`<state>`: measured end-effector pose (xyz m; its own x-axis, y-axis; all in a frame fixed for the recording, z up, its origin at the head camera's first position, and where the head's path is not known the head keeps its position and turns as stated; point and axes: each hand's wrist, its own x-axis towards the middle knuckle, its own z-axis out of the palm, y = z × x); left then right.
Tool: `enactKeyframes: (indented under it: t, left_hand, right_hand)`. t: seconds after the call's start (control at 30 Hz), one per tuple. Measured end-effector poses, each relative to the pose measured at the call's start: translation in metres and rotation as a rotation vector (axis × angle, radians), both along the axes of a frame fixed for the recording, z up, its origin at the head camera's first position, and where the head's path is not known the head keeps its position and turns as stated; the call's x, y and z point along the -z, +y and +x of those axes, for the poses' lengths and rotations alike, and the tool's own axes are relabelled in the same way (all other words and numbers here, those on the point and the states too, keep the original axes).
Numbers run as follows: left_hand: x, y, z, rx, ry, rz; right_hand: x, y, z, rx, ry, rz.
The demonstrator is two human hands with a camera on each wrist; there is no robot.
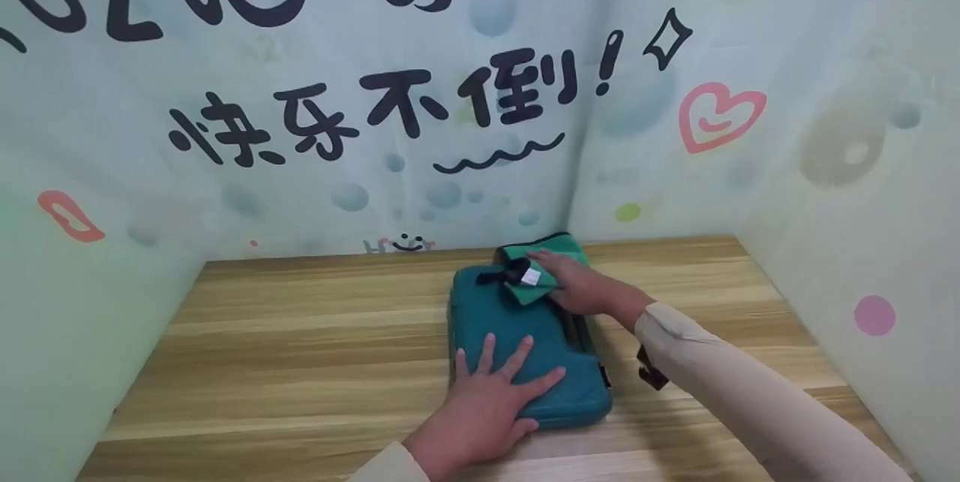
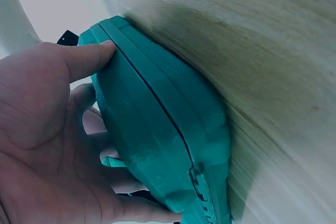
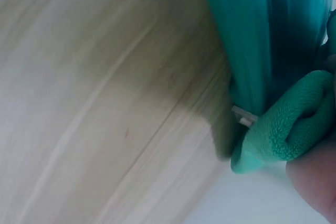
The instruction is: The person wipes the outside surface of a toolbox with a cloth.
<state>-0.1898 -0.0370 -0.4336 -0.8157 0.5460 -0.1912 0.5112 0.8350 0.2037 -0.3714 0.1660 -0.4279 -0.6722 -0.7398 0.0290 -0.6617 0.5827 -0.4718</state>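
Left hand (image 1: 491, 396) lay flat, fingers spread, on teal case (image 1: 517, 350); right hand (image 1: 581, 288) pressed green cloth (image 1: 544, 272) — its grip unclear. Wooden table (image 1: 300, 362), printed walls (image 1: 300, 129).

Wood table (image 1: 300, 332) w/ printed backdrop walls (image 1: 225, 167) around.

The head view looks forward and down from above the near edge of the wood-grain counter (image 1: 300, 332), taking in its whole top and the printed walls behind it. The left wrist view sits very close beside the left hand (image 2: 47, 145), facing along the side seam of the flat teal zippered case (image 2: 157, 129) with the counter filling the right of the frame. The right wrist view is nearer still and blurred, looking across the counter (image 3: 94, 103) at the case's edge (image 3: 262, 35) and a green terry cloth (image 3: 289, 124). All three views share the case and the counter around it.
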Motion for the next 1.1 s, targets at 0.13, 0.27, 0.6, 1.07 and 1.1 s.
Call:
enactKeyframes:
  t: [0.13,0.27,0.6,1.07,1.1]
  left_hand:
    - [0.002,0.001,-0.001,-0.003,-0.003,-0.012]
    - [0.003,0.002,-0.001,-0.010,-0.017,-0.012]
    - [0.002,0.000,-0.001,-0.010,-0.005,-0.017]
    - [0.003,-0.002,0.000,-0.005,0.028,-0.023]
    - [0.003,-0.001,0.000,-0.005,0.030,-0.026]
  right_hand:
    - [0.002,0.006,-0.007,0.019,-0.044,-0.112]
    - [0.005,0.007,-0.008,0.021,-0.047,-0.158]
    - [0.009,0.012,0.007,0.034,0.017,-0.044]
    - [0.019,0.034,0.055,-0.111,-0.051,-0.142]
    - [0.020,0.037,0.060,-0.119,-0.067,-0.153]
